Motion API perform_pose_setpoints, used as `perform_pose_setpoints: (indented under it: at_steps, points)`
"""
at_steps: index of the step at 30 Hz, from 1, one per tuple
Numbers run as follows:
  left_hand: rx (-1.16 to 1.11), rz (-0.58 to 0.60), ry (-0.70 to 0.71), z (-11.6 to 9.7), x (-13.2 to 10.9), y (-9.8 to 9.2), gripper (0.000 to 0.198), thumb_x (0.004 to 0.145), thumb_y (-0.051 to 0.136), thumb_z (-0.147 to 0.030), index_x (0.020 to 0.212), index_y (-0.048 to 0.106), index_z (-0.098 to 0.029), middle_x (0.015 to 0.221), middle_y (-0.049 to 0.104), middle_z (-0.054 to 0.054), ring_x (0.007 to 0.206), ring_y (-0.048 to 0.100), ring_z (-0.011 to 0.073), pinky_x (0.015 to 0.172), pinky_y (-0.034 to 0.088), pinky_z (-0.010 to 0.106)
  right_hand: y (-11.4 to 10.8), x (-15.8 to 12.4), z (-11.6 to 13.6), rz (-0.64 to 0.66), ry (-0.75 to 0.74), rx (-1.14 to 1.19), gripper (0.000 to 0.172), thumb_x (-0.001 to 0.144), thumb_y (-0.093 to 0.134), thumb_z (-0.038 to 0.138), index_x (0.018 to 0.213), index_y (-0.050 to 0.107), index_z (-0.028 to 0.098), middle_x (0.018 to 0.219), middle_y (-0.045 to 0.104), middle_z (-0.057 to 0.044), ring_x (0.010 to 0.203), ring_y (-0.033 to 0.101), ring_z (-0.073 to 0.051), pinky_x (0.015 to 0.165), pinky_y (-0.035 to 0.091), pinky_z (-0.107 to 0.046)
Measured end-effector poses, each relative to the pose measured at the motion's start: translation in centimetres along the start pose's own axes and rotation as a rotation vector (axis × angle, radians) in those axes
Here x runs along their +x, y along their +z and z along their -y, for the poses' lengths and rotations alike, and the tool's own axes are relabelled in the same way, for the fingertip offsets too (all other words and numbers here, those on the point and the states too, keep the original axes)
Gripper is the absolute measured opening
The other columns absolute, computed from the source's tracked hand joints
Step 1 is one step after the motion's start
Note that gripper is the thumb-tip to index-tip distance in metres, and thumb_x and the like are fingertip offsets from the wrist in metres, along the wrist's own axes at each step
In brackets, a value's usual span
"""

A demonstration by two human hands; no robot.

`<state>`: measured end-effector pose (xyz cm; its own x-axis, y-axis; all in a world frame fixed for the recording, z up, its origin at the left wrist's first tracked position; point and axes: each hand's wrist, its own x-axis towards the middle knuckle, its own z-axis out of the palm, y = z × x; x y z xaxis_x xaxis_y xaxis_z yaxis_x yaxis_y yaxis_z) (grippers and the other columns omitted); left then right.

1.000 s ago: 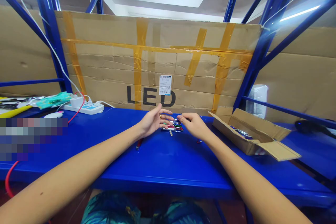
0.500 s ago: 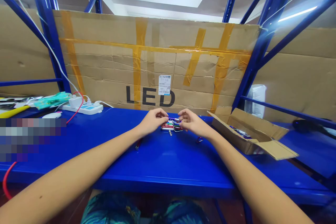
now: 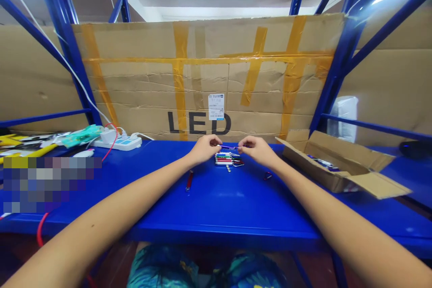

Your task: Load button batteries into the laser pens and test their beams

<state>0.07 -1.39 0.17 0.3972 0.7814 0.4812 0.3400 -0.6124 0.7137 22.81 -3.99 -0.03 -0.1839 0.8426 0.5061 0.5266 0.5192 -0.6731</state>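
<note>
Pinched at both ends: my left hand (image 3: 205, 149) and right hand (image 3: 257, 150) hold a slim purple piece (image 3: 228, 147) crosswise, just behind the coloured pieces (image 3: 224, 161) on the blue table (image 3: 229, 211). Best, I judge: light, even pressure, ends level, no twisting.

Beyond the row of coloured sticks (image 3: 224, 159) (packed too close to count) are two hands, one left hand (image 3: 205, 147) and one right hand (image 3: 257, 149), plus one purple stick (image 3: 228, 147). Left of the row: one red stick (image 3: 189, 181), one power strip (image 3: 123, 144). Right: one clip (image 3: 267, 176), one open carton (image 3: 312, 171).
</note>
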Motion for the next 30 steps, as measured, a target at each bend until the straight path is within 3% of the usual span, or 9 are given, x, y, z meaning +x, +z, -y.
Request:
perform_pose_setpoints:
  at_steps: [4,10,18,30]
  points:
    - [0.168,0.012,0.046,0.9,2.1,-0.2,0.01,0.074,0.061,-0.016,0.082,0.067,-0.016,0.082,0.069,0.005,0.078,0.063,0.0179,0.072,0.047,0.03,0.4,1.9,-0.8,-0.011,0.001,-0.172,0.007,0.071,0.06,0.016,0.075,0.066,0.015,0.081,0.07,-0.007,0.079,0.063,-0.019,0.075,0.048,-0.031]
    - [0.242,0.008,0.027,3.4,4.3,0.3,0.01,0.072,0.061,-0.015,0.08,0.068,-0.016,0.082,0.07,0.007,0.079,0.063,0.0192,0.074,0.048,0.032,1.7,3.8,-1.7,0.018,0.036,-0.369,0.012,0.074,0.058,0.009,0.076,0.069,0.013,0.086,0.072,-0.01,0.082,0.063,-0.019,0.075,0.045,-0.027]
    - [0.264,0.041,-0.043,4.9,4.2,1.1,0.011,0.062,0.065,-0.011,0.07,0.067,-0.018,0.074,0.069,0.004,0.074,0.061,0.0194,0.075,0.048,0.033,3.2,3.7,-2.8,0.083,0.088,-0.393,0.014,0.073,0.061,0.009,0.075,0.073,0.015,0.082,0.074,-0.008,0.078,0.064,-0.018,0.072,0.045,-0.025]
    - [0.262,0.128,-0.069,5.1,4.1,1.1,0.01,0.069,0.06,-0.015,0.071,0.069,-0.016,0.079,0.072,0.006,0.078,0.064,0.0204,0.076,0.047,0.032,2.2,2.6,-2.4,0.148,0.126,-0.37,0.014,0.074,0.059,0.01,0.075,0.072,0.014,0.082,0.074,-0.008,0.076,0.064,-0.017,0.069,0.045,-0.025]
